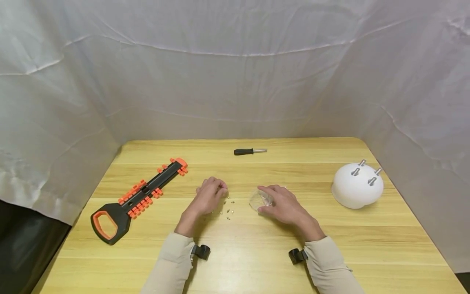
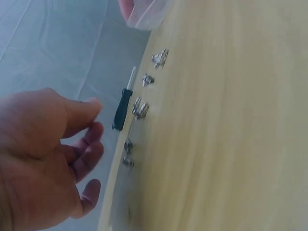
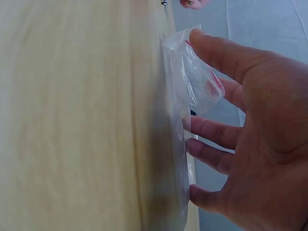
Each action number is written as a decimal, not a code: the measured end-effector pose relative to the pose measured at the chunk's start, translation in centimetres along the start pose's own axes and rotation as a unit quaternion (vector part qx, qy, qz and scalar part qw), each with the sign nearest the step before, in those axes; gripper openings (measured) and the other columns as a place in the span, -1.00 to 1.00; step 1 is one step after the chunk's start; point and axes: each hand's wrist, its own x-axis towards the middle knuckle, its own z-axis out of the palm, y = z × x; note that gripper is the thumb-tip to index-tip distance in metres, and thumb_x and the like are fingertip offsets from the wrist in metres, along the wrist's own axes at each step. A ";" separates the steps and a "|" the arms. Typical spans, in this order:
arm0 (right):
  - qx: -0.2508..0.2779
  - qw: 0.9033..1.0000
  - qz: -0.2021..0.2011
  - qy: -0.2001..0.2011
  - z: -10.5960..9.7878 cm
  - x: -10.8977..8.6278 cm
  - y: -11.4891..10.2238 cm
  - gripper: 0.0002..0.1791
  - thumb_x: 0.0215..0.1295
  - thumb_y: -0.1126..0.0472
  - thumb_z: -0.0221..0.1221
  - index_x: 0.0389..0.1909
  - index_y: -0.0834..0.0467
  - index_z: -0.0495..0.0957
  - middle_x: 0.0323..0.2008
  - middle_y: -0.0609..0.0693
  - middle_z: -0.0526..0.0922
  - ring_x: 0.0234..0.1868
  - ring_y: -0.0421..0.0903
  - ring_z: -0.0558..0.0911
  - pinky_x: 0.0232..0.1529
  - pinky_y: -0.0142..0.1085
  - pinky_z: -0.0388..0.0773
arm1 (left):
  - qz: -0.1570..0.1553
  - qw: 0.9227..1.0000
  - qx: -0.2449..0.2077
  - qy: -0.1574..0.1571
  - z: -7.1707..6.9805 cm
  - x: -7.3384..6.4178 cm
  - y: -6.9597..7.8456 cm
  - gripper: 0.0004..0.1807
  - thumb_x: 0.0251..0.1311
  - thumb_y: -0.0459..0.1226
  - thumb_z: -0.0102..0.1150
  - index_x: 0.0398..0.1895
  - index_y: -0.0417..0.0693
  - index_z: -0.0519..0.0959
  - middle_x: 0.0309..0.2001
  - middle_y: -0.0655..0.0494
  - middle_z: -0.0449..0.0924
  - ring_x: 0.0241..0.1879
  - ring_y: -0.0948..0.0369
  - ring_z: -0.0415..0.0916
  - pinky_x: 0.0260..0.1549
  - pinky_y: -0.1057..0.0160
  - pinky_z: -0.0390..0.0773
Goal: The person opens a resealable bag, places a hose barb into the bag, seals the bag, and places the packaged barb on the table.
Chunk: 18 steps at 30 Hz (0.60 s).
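A clear zip-lock plastic bag (image 1: pixel 260 200), with a red line along its seal in the right wrist view, is pinched by my right hand (image 1: pixel 282 205) at the table. The thumb lies against the bag, and the other fingertips reach down to the tabletop. My left hand (image 1: pixel 209 197) is over several small shiny metal parts (image 1: pixel 228 211) scattered to the left of the bag. Its fingers are loosely bent, and the left wrist view shows nothing between thumb and fingers. More of these metal parts (image 2: pixel 140 109) stand out beyond the fingertips there.
On the left lies a black-and-orange rack (image 1: pixel 147 190) with a loop handle. A black-handled screwdriver (image 1: pixel 244 151) rests near the back edge. At right stands a white rounded object (image 1: pixel 354 188) with several metal posts. Pale cloth (image 1: pixel 235 81) hangs around the wooden table (image 1: pixel 367 253).
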 end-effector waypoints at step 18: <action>0.002 1.000 -0.002 -0.001 -0.1 0.0 0.0 -0.24 0.15 -0.09 0.32 0.38 -0.05 0.32 0.23 0.11 0.47 0.23 0.14 0.45 0.28 0.15 0.22 | 0.084 0.995 -0.048 -0.039 2.3 1.3 3.5 -0.80 0.43 -0.19 -0.03 -0.12 -0.08 0.55 -0.14 0.10 0.46 -0.07 0.15 0.35 -0.02 -0.02 0.25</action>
